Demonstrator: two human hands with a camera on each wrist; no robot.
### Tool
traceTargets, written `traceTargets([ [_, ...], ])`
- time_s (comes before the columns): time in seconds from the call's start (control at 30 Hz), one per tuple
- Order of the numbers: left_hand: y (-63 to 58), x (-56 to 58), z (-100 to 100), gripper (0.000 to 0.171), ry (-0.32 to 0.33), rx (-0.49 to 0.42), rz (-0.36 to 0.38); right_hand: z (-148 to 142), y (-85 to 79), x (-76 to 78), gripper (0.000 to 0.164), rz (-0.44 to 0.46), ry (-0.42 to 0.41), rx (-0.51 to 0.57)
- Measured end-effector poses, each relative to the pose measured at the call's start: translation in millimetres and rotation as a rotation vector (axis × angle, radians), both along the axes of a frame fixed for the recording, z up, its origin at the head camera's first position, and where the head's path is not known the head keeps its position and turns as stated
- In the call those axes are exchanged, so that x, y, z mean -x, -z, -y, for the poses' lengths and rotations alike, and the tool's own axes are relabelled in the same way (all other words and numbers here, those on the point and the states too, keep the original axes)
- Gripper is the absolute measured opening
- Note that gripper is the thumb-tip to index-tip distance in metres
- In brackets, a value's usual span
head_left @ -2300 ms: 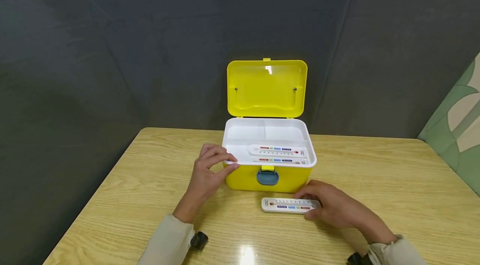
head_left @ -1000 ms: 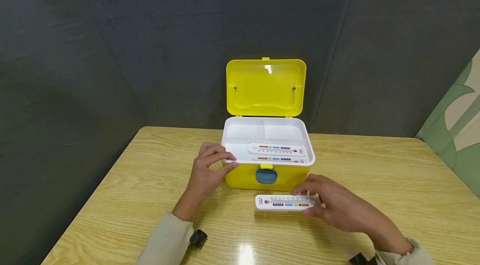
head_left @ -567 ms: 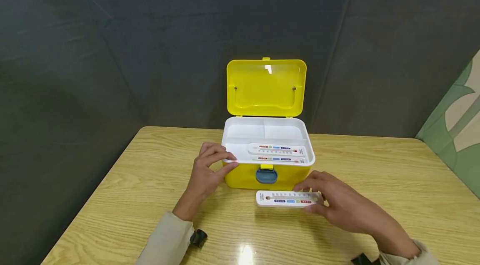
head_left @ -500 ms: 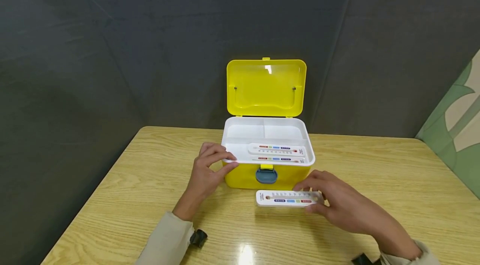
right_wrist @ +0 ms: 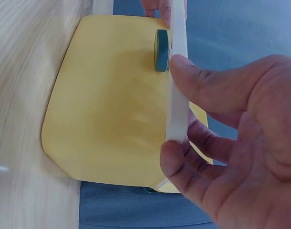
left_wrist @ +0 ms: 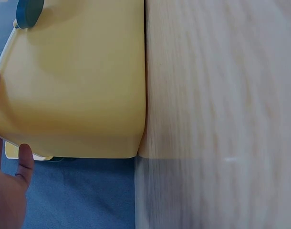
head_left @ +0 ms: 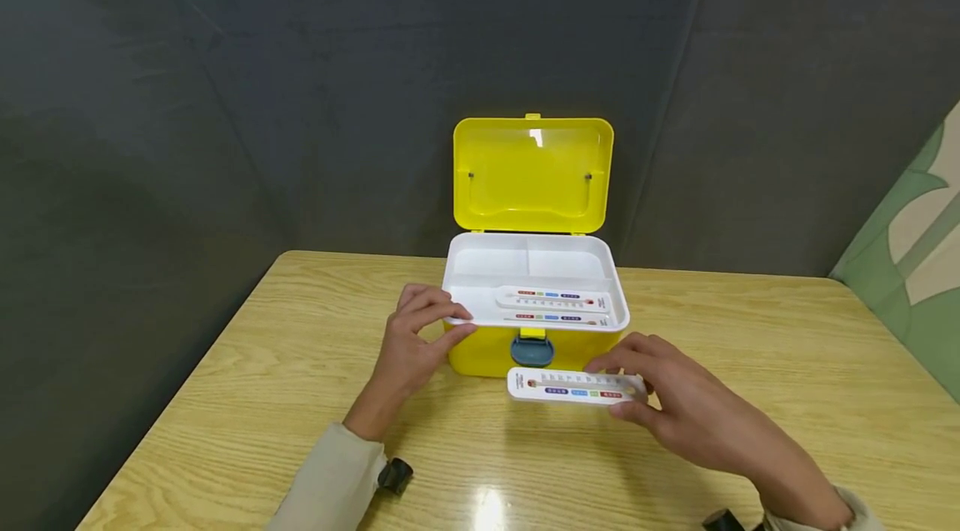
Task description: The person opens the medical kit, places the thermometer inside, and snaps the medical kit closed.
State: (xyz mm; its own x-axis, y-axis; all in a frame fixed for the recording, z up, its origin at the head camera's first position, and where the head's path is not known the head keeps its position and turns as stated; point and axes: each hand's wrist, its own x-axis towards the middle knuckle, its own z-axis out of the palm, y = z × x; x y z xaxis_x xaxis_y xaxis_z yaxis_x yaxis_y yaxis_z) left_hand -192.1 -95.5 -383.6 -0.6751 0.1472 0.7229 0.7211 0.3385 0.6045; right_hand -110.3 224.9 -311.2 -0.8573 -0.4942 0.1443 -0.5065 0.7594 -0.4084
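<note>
A white thermometer with coloured labels is in my right hand, pinched between thumb and fingers near its right end. It hangs above the table, just in front of a yellow box. In the right wrist view the thermometer shows edge-on, with the thumb on one face and a fingertip at its end. My left hand grips the box's front left rim. Inside the white tray, two similar thermometers lie in the front compartment: one fully visible, the other partly hidden by the front wall.
The box's yellow lid stands raised at the back. A grey-blue latch hangs on its front. Two smaller compartments divide the rear of the tray. A wooden table lies beneath, with a dark cloth wall behind it.
My right hand has lifted the thermometer off the table, moving it up and slightly forward toward the box's front; it now tilts slightly. The left hand stays on the rim.
</note>
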Motion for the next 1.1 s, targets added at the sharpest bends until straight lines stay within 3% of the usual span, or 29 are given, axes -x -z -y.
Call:
traceTargets([
  [0.43, -2.5, -1.3, 1.8, 0.012, -0.003, 0.001, 0.005, 5.6, -3.8, 0.8, 0.041, -0.088, 0.017, -0.012],
  [1.1, -0.8, -0.8, -0.6, 0.011, 0.007, -0.005, 0.009, 10.6, -20.0, 4.5, 0.041, -0.096, 0.034, 0.01],
])
